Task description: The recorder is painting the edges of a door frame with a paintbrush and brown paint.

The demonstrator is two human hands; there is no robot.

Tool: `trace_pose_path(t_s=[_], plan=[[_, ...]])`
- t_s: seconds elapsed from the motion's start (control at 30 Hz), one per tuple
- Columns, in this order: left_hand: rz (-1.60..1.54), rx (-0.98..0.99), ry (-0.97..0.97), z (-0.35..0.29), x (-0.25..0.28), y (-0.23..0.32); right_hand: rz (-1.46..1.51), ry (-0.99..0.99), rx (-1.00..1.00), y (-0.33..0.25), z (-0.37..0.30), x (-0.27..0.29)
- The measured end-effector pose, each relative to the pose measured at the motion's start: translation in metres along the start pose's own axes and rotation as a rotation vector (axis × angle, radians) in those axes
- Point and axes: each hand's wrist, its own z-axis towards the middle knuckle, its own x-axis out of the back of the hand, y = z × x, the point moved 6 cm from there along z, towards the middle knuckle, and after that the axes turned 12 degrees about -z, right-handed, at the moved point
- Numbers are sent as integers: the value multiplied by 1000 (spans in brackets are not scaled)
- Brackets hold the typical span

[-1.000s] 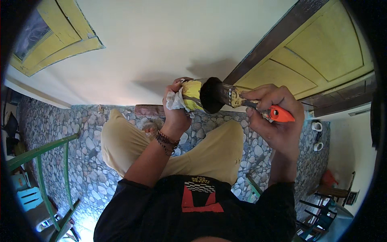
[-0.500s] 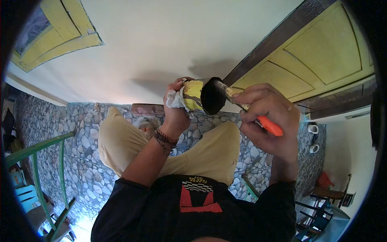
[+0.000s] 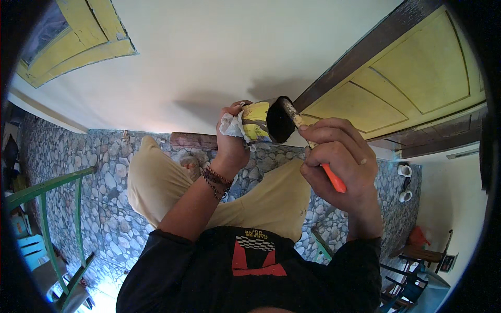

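Your left hand [image 3: 233, 148] is wrapped round a can [image 3: 256, 116], crumpled white wrap [image 3: 230, 125] at its base. Can: yellow label, dark smear across it, blackened inside, tilted, mouth to the right, held up before the pale wall [image 3: 198, 47]. Your right hand [image 3: 342, 163] grips a brush [image 3: 294, 115]: orange handle end, yellowish crusting, tip at the can's mouth, bristles not clear.

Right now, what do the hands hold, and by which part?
The left hand grips the yellow-labelled can near the end away from its dark opening; the right hand holds the brush by its orange-ended handle.
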Motion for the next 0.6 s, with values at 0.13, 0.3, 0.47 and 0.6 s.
trace_pose_path(t_s=[0.13,0.3,0.47,0.6], plan=[[-48,9,52,-1,0,-2,-35,-17,29,-4,-4,-4],[-132,-4,71,-3,-2,0,-164,-1,150,-21,-12,-15],[-201,-13,-36,-2,-5,3,-223,61,181,-32,-18,-22],[-196,-77,-56,-1,-3,8,-277,96,184,-40,-18,-27]])
